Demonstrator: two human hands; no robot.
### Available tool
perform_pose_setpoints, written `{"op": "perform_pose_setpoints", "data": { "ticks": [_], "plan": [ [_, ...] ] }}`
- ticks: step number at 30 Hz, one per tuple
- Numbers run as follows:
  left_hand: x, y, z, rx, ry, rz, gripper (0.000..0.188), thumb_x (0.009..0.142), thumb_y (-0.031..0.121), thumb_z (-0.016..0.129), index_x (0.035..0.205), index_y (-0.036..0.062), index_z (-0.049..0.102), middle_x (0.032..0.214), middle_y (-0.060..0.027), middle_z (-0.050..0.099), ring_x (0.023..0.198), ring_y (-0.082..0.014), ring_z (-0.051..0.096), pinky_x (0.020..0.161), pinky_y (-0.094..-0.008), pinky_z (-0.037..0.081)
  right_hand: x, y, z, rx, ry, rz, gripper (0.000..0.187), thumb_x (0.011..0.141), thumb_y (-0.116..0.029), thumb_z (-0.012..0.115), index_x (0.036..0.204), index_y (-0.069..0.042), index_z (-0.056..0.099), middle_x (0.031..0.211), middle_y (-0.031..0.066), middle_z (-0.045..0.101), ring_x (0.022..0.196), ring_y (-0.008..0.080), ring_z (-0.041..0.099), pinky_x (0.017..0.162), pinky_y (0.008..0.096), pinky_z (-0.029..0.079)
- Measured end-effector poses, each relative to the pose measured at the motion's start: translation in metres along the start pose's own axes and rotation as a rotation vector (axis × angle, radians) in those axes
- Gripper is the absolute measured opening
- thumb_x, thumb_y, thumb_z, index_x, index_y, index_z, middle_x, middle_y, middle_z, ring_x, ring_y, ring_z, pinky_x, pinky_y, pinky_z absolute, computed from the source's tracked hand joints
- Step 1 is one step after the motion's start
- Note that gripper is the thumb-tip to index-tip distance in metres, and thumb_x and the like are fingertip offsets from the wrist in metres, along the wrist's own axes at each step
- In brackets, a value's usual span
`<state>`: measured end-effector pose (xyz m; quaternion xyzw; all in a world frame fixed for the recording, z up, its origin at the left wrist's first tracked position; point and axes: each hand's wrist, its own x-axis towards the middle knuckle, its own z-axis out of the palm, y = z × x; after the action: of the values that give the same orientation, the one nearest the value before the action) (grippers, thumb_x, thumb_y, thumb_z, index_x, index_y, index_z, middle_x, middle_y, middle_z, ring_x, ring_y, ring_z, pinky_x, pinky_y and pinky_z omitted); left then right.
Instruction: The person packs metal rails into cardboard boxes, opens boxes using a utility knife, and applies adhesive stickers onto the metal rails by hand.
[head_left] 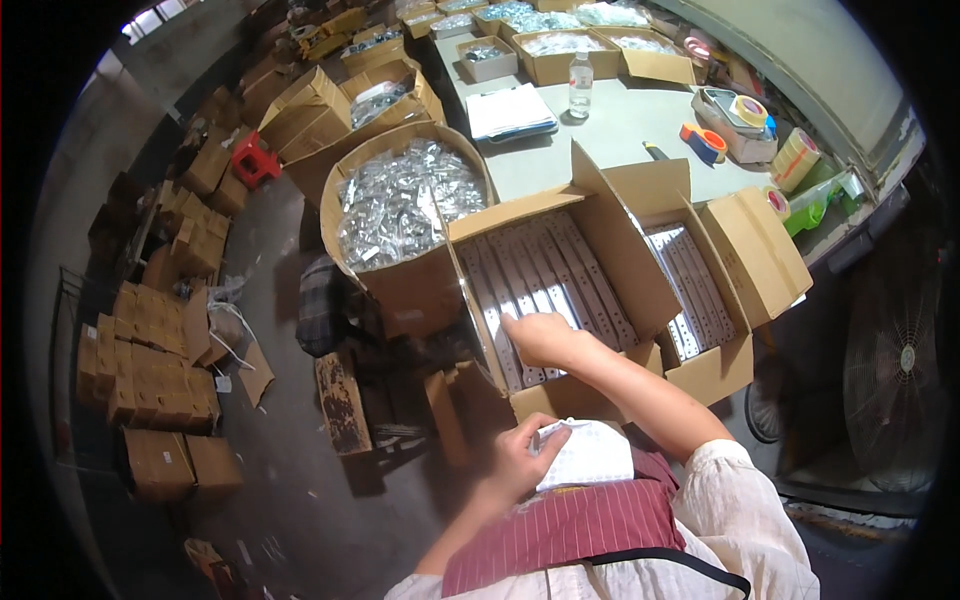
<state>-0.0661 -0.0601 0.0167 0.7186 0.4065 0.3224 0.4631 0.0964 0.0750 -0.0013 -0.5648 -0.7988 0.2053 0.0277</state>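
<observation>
At my waist, my left hand (525, 455) is closed on the edge of a folded-looking white paper (590, 455), its thumb on top. My right hand (540, 340) reaches over an open cardboard box (520, 208). Its fingers are curled, with the index fingertip close to the metal strips (545, 265) inside. Whatever the curled fingers hold, if anything, is hidden. The strips are long, grey and drilled with holes, and lie side by side in a row. A second open box (715, 375) stands to the right, with similar strips (690, 280) in it.
At the left of the boxes stands a large round-edged carton (330, 215) full of small bagged metal parts. Behind are a table (620, 130), a clear bottle (580, 85), papers (510, 110) and tape rolls (705, 143). Stacked cartons (150, 370) line the left; a fan (905, 360) is right.
</observation>
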Motion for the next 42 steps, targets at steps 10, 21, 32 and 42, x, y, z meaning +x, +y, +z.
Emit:
{"op": "perform_pose_setpoints", "data": {
  "ticks": [10,21,32,42],
  "plan": [
    [0.033,0.016,0.001,-0.143,0.047,0.035,0.020,0.089,0.013,0.073,0.102,-0.0014,0.071,0.077,-0.0069,0.071,0.063,-0.0078,0.064,0.057,-0.0257,0.050,-0.117,0.013,-0.069,0.893,0.237,-0.244,0.038,0.088,-0.023,0.075,0.116,0.000,0.066,0.094,0.0118,0.069,0.088,0.0208,0.067,0.082,0.0331,0.054],
    [0.056,0.081,0.095,-0.223,0.200,-0.142,0.013,0.091,0.005,0.069,0.101,-0.0032,0.071,0.076,-0.0077,0.072,0.068,-0.0063,0.063,0.061,-0.0251,0.050,-0.216,0.121,-0.092,0.652,0.025,-0.109,0.026,0.084,-0.011,0.076,0.101,0.000,0.059,0.086,0.0140,0.063,0.079,0.0254,0.062,0.073,0.0351,0.051],
    [0.078,0.137,0.207,0.178,0.346,-0.053,0.012,0.091,0.009,0.071,0.092,-0.0031,0.070,0.073,-0.0111,0.070,0.065,-0.0132,0.067,0.060,-0.0289,0.051,-0.253,0.186,-0.132,0.312,0.226,-0.462,0.018,0.084,-0.004,0.069,0.098,-0.002,0.058,0.092,0.0138,0.060,0.089,0.0342,0.060,0.078,0.0424,0.050],
    [0.074,0.119,0.216,-0.269,0.373,-0.397,0.014,0.094,0.009,0.068,0.094,-0.0041,0.070,0.071,0.0023,0.066,0.064,-0.0006,0.051,0.056,-0.0206,0.041,-0.254,0.194,-0.104,0.266,0.272,-0.607,0.018,0.079,-0.006,0.069,0.095,-0.003,0.061,0.085,0.0117,0.059,0.082,0.0316,0.061,0.072,0.0398,0.052]
  ]
}}
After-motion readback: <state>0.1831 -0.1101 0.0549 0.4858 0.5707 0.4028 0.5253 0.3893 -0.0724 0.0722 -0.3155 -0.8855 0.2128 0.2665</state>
